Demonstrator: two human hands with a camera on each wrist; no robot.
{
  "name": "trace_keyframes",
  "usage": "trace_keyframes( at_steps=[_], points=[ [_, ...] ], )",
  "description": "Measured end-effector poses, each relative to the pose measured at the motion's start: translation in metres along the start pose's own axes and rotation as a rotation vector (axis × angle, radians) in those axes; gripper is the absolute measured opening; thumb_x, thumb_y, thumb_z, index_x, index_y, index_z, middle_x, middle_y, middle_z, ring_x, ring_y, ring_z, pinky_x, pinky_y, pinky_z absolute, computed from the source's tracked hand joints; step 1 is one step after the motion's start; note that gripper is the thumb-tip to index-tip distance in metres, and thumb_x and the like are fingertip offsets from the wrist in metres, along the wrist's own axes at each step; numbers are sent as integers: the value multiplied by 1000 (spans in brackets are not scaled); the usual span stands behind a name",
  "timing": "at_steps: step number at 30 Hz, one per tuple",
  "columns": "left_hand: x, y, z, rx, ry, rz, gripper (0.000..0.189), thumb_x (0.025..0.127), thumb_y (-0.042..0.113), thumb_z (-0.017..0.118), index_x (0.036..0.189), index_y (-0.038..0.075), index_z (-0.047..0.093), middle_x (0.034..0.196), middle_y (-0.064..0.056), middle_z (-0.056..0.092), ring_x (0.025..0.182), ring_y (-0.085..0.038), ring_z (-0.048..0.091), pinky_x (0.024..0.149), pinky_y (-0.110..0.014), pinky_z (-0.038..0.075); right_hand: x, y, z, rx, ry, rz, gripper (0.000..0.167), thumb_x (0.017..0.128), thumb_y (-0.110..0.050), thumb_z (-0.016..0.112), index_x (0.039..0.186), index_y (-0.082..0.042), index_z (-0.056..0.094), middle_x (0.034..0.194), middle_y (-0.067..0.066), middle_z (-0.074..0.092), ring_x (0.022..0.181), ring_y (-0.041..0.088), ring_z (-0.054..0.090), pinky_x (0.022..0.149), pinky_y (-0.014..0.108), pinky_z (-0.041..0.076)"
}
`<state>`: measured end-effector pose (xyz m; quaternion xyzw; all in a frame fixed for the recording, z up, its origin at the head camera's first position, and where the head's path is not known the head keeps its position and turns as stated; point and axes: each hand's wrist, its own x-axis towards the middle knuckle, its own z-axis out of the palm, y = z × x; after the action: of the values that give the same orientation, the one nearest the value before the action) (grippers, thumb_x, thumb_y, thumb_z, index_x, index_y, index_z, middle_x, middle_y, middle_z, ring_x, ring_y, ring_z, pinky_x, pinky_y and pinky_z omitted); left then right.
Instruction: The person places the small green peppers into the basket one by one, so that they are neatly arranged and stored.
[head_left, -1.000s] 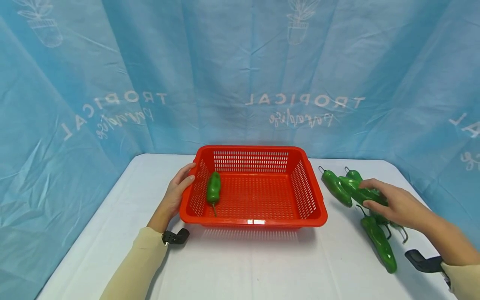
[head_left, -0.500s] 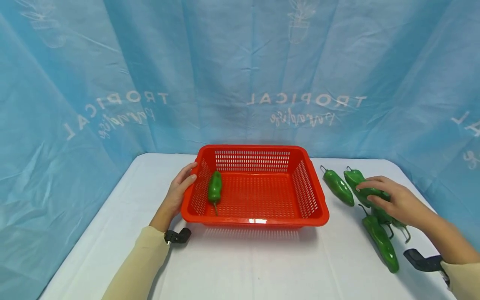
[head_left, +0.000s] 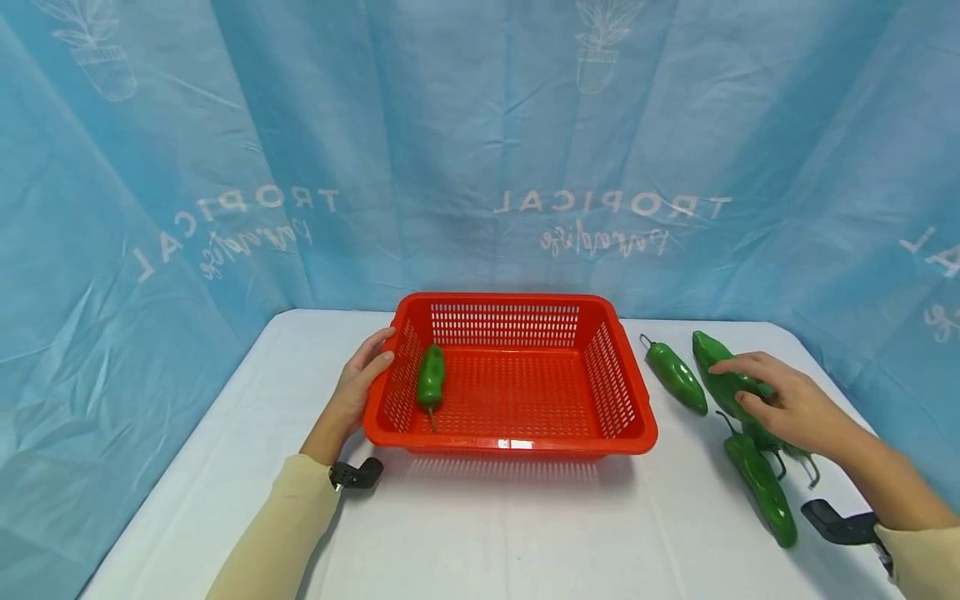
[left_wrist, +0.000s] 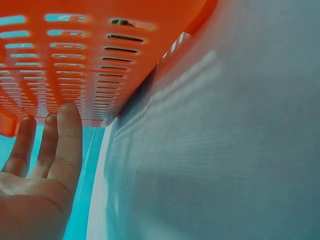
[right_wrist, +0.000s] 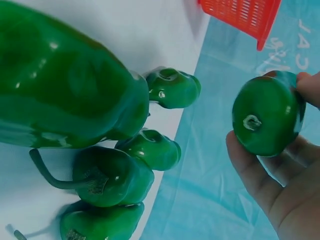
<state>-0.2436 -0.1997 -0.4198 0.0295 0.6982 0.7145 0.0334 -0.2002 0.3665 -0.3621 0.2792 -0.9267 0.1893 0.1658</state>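
Note:
My left hand rests against the left end of the red basket. In the left wrist view its fairly straight fingers reach up to the slotted basket wall. One green chili pepper lies inside along the left wall, stem toward the front. On the right, my right hand grips another green chili pepper between thumb and fingers, raised off the table in the right wrist view. Its near end shows a small round mark. In the head view the hand partly hides the peppers beneath it.
More green chili peppers lie right of the basket: one beside its right wall, one nearer the front, and others under the right hand. White cloth covers the table. A blue printed curtain hangs behind.
The right hand has picked up a chili pepper from the pile and turned it; its far end now points more away from me. The left hand and basket keep their places.

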Motion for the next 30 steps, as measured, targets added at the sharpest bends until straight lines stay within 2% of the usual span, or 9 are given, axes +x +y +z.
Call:
trace_keyframes(
  at_steps=[6, 11, 13, 15, 17, 19, 24, 26, 30],
  points=[
    [0, -2, 0, -1, 0, 5, 53, 103, 29, 48, 153, 26, 33, 157, -8, 35, 123, -19, 55, 92, -30, 58, 2, -1, 0, -42, -32, 43, 61, 82, 1, 74, 137, -12, 53, 130, 12, 58, 102, -25, 31, 61, 23, 50],
    [1, -3, 0, -6, 0, 16, 52, 103, 29, 48, 153, 25, 34, 156, -8, 37, 122, -17, 56, 90, -30, 58, 4, -3, -1, -36, -57, 77, 60, 82, -2, 75, 137, -10, 53, 131, 17, 60, 97, -21, 38, 58, 22, 49],
    [2, -3, 0, -9, 1, 19, 52, 103, 29, 47, 152, 24, 34, 155, -9, 37, 121, -17, 56, 90, -29, 58, 6, -3, -1, -48, -61, 76, 61, 82, -2, 76, 138, -9, 53, 130, 17, 61, 94, -10, 51, 59, 22, 50],
    [2, -3, 0, -14, 0, 22, 52, 103, 28, 47, 152, 23, 34, 155, -10, 37, 120, -16, 57, 90, -30, 58, 9, -3, -3, -59, -68, 71, 61, 82, -2, 76, 138, -8, 52, 130, 17, 61, 94, 7, 61, 61, 23, 52],
    [1, -3, -1, -20, 3, 22, 52, 103, 28, 47, 152, 23, 34, 155, -10, 37, 120, -16, 57, 91, -30, 58, 14, -3, -4, -64, -71, 57, 63, 81, -2, 76, 138, -8, 52, 131, 17, 60, 94, 24, 64, 63, 25, 54],
    [-1, -2, -1, -23, 9, 21, 51, 103, 27, 47, 152, 24, 34, 155, -9, 37, 120, -17, 57, 91, -30, 58, 19, -4, -6, -54, -74, 44, 64, 80, -1, 76, 139, -8, 52, 132, 16, 60, 95, 29, 63, 65, 26, 56],
    [-2, -3, -3, -19, 25, 19, 50, 103, 25, 46, 152, 24, 35, 155, -8, 37, 122, -18, 55, 91, -28, 58, 29, -5, -8, -37, -77, 25, 65, 80, -1, 78, 139, -11, 54, 131, 13, 60, 97, -3, 54, 66, 22, 56],
    [-1, -3, -3, -18, 20, 21, 51, 103, 25, 46, 152, 24, 34, 155, -8, 37, 124, -19, 54, 91, -27, 58, 31, -5, -9, -40, -81, 25, 64, 80, -3, 78, 139, -12, 54, 132, 13, 60, 97, -11, 50, 67, 22, 56],
    [2, -4, -1, -31, -1, 25, 52, 102, 25, 47, 153, 23, 34, 155, -9, 36, 125, -20, 53, 93, -26, 57, 36, -7, -15, -36, -86, 15, 65, 80, -4, 79, 139, -15, 54, 132, 12, 59, 98, -19, 46, 66, 22, 57]
  ],
)
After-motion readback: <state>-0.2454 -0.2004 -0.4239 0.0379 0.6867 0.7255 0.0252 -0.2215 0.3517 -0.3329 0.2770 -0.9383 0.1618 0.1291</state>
